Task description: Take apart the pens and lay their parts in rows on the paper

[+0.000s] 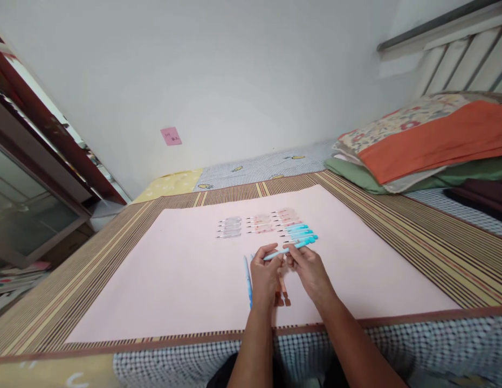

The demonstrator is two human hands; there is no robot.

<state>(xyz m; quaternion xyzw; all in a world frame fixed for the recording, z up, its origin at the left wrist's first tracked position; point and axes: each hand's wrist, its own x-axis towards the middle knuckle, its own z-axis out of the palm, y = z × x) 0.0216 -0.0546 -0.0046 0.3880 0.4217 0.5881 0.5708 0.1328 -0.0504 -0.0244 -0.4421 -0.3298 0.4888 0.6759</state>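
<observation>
My left hand [267, 267] pinches the tip end of a light blue pen [305, 243], and my right hand [305, 264] grips the same pen around its middle. It is tilted, with its bright cyan end up to the right. Just beyond my hands lie several cyan-ended pens [298, 232] side by side. Farther left are rows of pink pens [259, 223] and grey, clear-looking pens [231, 226]. Beside my left wrist is a blue pen [248, 280]. Brown-ended pens [286, 296] lie under my hands, partly hidden.
A large pale pink sheet [162, 285] covers much of the striped mat [396, 221]. Pillows and folded bedding [428, 143] are piled at the right. Behind stands a white wall with a pink note [171, 136]; a glass-fronted cabinet [28, 199] is at the left.
</observation>
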